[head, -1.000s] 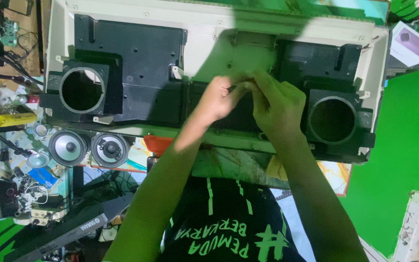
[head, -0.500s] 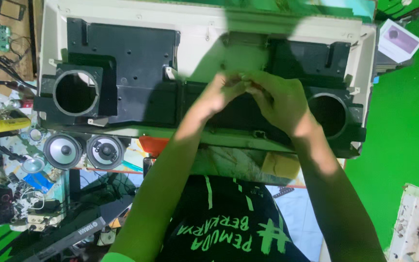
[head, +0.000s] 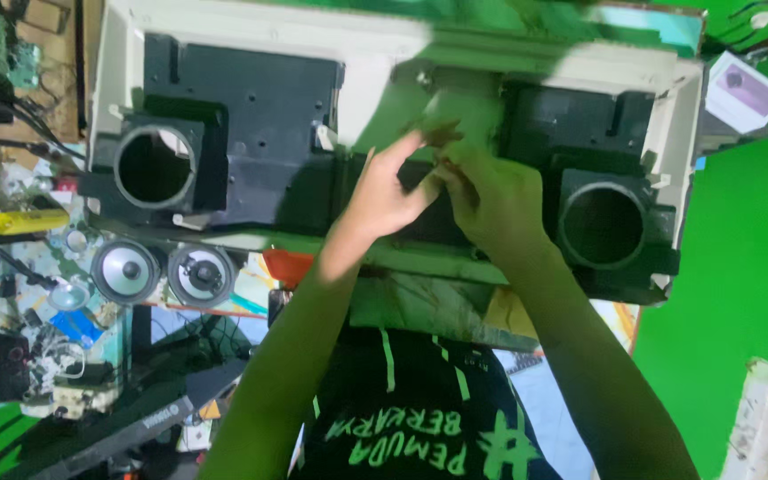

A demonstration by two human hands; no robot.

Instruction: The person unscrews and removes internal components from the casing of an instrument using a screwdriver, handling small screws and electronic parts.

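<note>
**Small, slow fingers on the middle of the speaker box**

The big speaker case (head: 384, 53) lies flat in front of the person, with its open back facing up. It has a pale frame around it and black plastic inside. It reaches from the left side of the view almost to the right side.

Both hands meet at the middle of the case, between the two round holes. The left hand (head: 388, 191) has its fingers spread and pointing up, and the tips touch the black middle part. The right hand (head: 491, 200) is curled up close beside it, touching it. Its fingers look pinched narrow, as if on something tiny, but I cannot tell what, because the hands hide it and the picture is blurry.

To do this bit well, I think one hand should hold the part still while the other does the fiddly work. Small pushes are better than hard ones, since thin plastic could snap.

The left hole (head: 155, 167) and the right hole (head: 602, 225) are both empty. Two loose round speakers (head: 164, 273) sit just below the case on the left. Next to them the desk (head: 11, 293) is messy with wires, little tools and a yellow tube (head: 30, 220). A small white box (head: 746, 91) lies at the top right.
</note>
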